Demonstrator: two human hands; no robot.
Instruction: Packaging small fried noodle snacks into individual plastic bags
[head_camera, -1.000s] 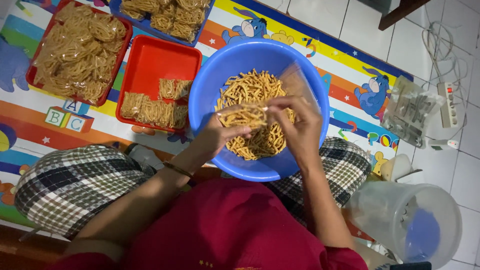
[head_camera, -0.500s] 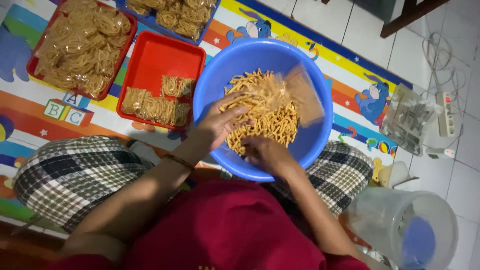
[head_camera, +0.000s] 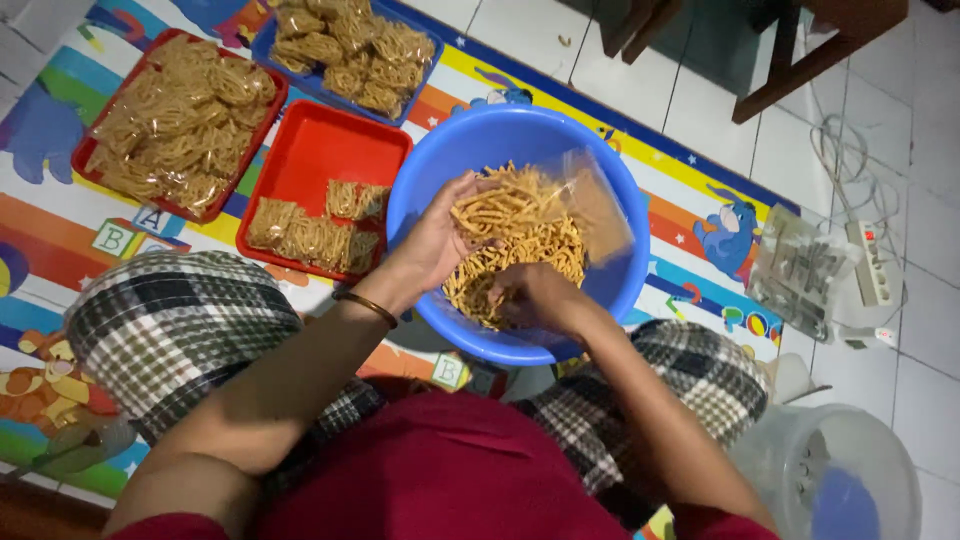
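Left hand (head_camera: 440, 240) now lifts clear bag (head_camera: 560, 205) above blue basin (head_camera: 620, 290)

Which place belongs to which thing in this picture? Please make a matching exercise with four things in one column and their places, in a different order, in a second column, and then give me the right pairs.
Things:
1. blue basin
2. red tray with a few packed bags
3. left hand
4. white power strip

Places:
A. on the tiled floor at the right, off the mat
B. holding a clear bag of snack sticks over the basin
C. on the mat, just left of the basin
D. in front of the person's knees, holding loose snack sticks

Pairs: 1-D, 2-C, 3-B, 4-A
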